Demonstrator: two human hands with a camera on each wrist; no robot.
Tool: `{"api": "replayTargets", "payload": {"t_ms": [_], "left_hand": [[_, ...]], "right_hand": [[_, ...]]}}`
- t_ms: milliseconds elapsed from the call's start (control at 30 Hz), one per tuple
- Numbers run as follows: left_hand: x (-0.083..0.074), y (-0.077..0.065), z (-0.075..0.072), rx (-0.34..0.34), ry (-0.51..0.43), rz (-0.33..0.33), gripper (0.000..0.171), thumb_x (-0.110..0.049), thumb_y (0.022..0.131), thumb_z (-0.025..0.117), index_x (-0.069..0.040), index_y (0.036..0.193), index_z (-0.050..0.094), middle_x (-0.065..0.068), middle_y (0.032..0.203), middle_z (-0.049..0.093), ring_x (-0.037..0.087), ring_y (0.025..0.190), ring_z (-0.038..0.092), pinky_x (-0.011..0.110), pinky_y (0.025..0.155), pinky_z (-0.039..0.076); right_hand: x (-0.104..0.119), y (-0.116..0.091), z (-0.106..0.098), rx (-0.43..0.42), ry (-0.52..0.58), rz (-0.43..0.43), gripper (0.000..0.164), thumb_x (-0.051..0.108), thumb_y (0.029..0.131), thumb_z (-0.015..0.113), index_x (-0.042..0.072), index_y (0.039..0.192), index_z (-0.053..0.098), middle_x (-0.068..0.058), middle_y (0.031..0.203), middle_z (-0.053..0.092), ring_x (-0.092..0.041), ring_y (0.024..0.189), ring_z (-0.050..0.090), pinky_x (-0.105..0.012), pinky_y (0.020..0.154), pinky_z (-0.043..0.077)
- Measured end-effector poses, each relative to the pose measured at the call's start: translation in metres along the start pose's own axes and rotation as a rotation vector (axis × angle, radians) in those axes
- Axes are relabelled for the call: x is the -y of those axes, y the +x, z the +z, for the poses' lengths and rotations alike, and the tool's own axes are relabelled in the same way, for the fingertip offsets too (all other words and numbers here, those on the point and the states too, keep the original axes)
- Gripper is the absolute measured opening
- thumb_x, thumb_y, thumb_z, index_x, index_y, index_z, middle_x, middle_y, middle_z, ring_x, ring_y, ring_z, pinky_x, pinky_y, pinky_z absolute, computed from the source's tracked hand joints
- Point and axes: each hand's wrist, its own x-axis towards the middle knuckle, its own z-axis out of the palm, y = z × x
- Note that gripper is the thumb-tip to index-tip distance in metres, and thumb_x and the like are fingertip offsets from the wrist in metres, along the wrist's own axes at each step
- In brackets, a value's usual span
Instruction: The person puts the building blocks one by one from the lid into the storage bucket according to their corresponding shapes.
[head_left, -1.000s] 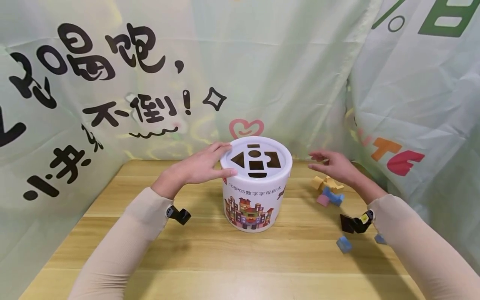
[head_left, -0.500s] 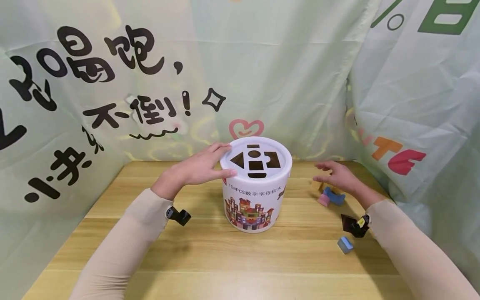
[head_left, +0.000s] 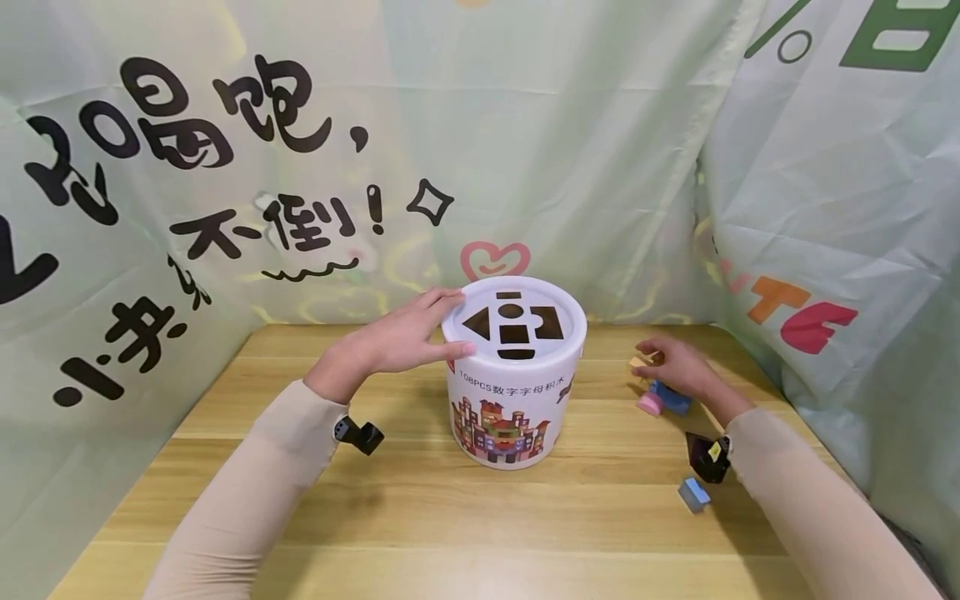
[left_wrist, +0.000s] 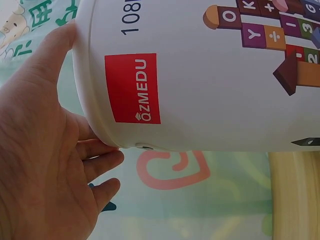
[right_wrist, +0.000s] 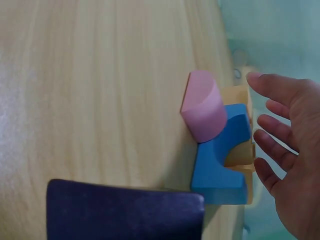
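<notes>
A white cylindrical block bucket (head_left: 506,408) stands upright on the wooden table, its lid (head_left: 480,346) cut with several shaped holes. My left hand (head_left: 397,335) rests at the lid's left rim, thumb toward the front and fingers toward the back; the left wrist view shows relaxed fingers, some off the bucket. Over a small pile of blocks to the right hovers my right hand (head_left: 678,367), fingers slightly bent, nothing visibly held. The pile has a blue arch block (right_wrist: 222,165), a pink half-round block (right_wrist: 204,107) and yellow blocks (right_wrist: 235,95) partly hidden behind the blue one.
A lone blue block (head_left: 693,495) lies nearer the front, beside the right wrist's black camera mount (head_left: 708,457). Printed cloth curtains (head_left: 600,167) rise behind the table (head_left: 450,533) and along both sides.
My right hand has come down and slightly right, onto the block pile, its fingertips now by the yellow blocks. The left hand and the bucket have stayed in place.
</notes>
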Motion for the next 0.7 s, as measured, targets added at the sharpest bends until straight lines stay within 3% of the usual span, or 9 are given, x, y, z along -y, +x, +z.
{"api": "replayTargets", "payload": {"t_ms": [400, 700], "left_hand": [[-0.001, 0.000, 0.001, 0.008, 0.001, 0.002, 0.099, -0.078, 0.085, 0.045, -0.013, 0.156, 0.024, 0.006, 0.159, 0.022, 0.025, 0.143, 0.024, 0.048, 0.112, 0.029], [0.000, 0.000, -0.001, 0.007, -0.004, 0.004, 0.098, -0.077, 0.085, 0.047, -0.013, 0.156, 0.025, 0.006, 0.158, 0.023, 0.025, 0.142, 0.026, 0.047, 0.112, 0.030]], "right_hand": [[-0.007, 0.000, 0.008, 0.021, -0.063, 0.006, 0.043, 0.016, 0.093, 0.067, -0.011, 0.126, 0.057, -0.029, 0.115, 0.062, -0.040, 0.100, 0.061, -0.053, 0.083, 0.051], [0.006, 0.002, -0.003, 0.014, -0.032, 0.012, 0.046, 0.014, 0.094, 0.066, -0.012, 0.131, 0.054, -0.031, 0.117, 0.061, -0.044, 0.104, 0.060, -0.052, 0.084, 0.051]]}}
